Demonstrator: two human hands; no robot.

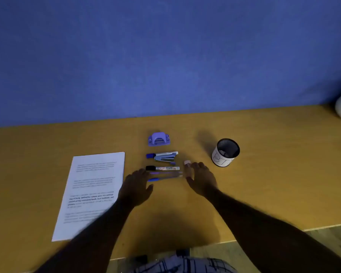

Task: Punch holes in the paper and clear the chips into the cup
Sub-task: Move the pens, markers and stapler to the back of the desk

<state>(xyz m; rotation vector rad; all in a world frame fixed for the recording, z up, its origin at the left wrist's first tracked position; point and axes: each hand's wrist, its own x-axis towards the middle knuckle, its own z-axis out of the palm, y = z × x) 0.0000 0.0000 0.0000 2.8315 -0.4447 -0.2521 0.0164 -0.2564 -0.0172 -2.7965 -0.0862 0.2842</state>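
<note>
Left hand [135,186], right hand [202,179] — spread flat, holding nothing, flanking loose blue pens [163,176] mid-frame. Reaching past for the purple plastic hole punch [158,138] could scatter them.

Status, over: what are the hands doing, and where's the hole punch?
Left hand, right hand open. Hole punch untouched, behind stapler. Pens lie between the hands.
</note>
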